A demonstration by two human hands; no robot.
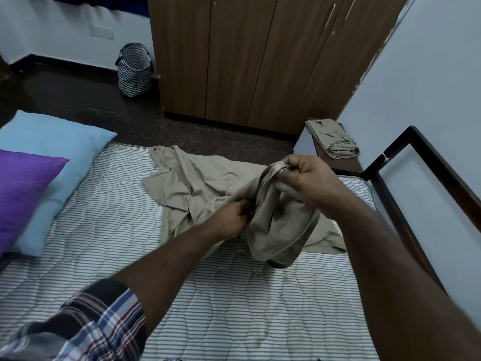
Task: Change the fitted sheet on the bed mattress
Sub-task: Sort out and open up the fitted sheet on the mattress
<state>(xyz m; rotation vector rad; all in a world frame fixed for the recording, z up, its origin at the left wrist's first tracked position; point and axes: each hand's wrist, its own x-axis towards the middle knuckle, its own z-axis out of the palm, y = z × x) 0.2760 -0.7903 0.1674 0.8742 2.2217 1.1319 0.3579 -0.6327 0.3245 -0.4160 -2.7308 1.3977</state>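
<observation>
Beige sheet bunched up over a bare mattress, hem gathered in both hands

Head view: the beige sheet [208,183] looks light and floppy, probably best taken by its elastic hem, which is pinched by the right hand [307,175] and gripped lower by the left hand [234,217]; the striped mattress [234,295] is bare, with pillows [52,157] left, wardrobe [247,56] behind.

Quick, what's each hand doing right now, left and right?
Left hand: gripping the beige sheet low down, fingers curled into the fabric.
Right hand: gripping a bunched edge of the same sheet, lifted above the mattress.
</observation>
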